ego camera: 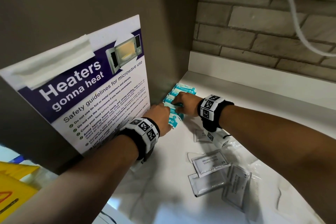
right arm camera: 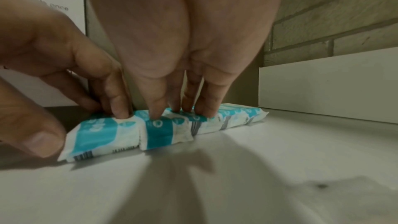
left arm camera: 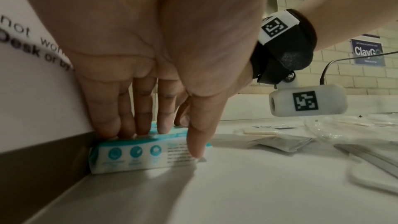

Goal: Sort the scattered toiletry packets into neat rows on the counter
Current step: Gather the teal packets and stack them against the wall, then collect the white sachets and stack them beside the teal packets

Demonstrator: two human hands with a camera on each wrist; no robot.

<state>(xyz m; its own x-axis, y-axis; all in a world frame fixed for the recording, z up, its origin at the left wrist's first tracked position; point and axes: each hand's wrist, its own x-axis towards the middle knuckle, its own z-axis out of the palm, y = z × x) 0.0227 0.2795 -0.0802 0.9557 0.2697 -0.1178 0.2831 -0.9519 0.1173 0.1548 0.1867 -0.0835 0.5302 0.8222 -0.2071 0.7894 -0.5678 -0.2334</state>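
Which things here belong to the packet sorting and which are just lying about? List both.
Part of the job:
- row of teal-and-white soft packets against the side panel
- loose silver shampoo sachets
- left hand and right hand, fingers pressing on the row
- white counter

Lying about:
- microwave safety poster
- yellow sheet
- white cable
- crinkled clear plastic bag

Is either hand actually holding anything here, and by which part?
Nothing is lifted or gripped. The left hand and right hand press straight fingertips onto the tops of the teal packets, which lie in a row on the counter.
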